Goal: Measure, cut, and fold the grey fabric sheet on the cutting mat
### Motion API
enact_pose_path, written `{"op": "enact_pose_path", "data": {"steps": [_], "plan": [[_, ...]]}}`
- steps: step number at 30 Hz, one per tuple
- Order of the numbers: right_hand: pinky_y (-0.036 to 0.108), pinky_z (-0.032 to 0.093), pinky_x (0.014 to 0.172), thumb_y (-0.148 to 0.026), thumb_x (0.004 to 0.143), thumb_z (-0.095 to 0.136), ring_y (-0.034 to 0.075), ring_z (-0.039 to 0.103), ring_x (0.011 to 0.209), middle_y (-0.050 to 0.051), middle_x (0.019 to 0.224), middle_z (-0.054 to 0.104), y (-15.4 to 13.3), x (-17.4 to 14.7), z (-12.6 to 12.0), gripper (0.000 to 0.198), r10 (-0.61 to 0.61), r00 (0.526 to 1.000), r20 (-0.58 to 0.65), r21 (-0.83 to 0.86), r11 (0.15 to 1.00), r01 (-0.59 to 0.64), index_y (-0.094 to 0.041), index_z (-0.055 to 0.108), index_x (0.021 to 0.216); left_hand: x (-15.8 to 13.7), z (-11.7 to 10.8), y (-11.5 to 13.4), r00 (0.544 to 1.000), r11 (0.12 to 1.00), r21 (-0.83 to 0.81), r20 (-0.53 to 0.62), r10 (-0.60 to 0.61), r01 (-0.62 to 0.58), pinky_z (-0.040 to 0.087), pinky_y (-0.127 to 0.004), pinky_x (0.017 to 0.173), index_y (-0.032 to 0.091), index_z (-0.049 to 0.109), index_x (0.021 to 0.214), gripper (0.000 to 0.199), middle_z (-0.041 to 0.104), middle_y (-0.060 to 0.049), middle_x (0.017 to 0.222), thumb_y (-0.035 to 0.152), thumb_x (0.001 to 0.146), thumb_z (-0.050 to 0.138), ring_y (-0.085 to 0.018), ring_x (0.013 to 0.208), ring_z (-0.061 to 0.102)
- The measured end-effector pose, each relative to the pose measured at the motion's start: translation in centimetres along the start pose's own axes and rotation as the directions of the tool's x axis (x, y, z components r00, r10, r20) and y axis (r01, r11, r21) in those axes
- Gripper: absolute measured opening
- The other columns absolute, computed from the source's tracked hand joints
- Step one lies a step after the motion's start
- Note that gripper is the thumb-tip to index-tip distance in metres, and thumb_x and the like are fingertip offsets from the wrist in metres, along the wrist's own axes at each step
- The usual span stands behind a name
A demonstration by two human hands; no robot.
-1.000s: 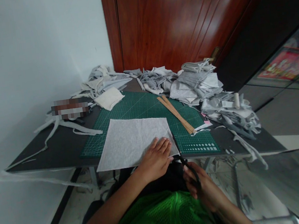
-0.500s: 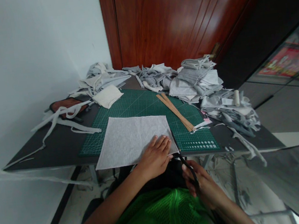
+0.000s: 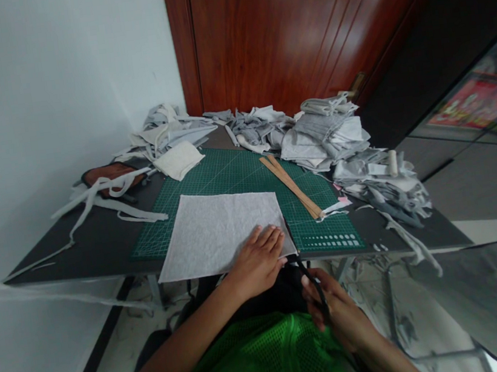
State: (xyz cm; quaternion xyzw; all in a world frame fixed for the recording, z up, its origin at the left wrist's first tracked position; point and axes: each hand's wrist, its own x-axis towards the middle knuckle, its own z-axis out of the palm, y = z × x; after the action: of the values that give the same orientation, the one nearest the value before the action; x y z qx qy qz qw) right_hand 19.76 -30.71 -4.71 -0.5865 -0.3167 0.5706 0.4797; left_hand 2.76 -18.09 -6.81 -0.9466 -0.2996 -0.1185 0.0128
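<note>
A light grey piece of fabric lies flat over the front of a green cutting mat. My left hand rests on the fabric's near right corner, palm down with its fingers stretched out. Just beyond the table's front edge, my right hand is closed round the handles of black scissors. Their blades reach forward along the fabric's right edge, and the blade tips are hard to make out.
Two crossed tan wooden strips lie on the mat. Fabric piles line the back and right of the dark table. Loose white strips and a brown pouch-like item are at left. A wooden door stands behind.
Almost nothing differs. My right hand and the scissors have shifted very slightly left; my left hand and the fabric stay put.
</note>
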Motion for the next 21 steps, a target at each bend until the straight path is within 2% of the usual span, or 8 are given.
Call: {"op": "enact_pose_path", "data": {"steps": [21], "plan": [[0.017,0.035,0.036,-0.066,0.076,0.082,0.004,0.041,0.040,-0.009,0.065,0.052,0.09,0.05,-0.03,0.056,-0.018,0.999,0.045,0.016,1.000,0.017,-0.020,0.060,0.099,0.09,-0.25,-0.03,1.000,1.000,0.008,0.023,-0.002,0.002,0.014,-0.044,0.130,0.008,0.040,0.157,0.062,0.039,-0.013,0.165,0.046,0.112,0.023,-0.025,0.156,0.032]]}}
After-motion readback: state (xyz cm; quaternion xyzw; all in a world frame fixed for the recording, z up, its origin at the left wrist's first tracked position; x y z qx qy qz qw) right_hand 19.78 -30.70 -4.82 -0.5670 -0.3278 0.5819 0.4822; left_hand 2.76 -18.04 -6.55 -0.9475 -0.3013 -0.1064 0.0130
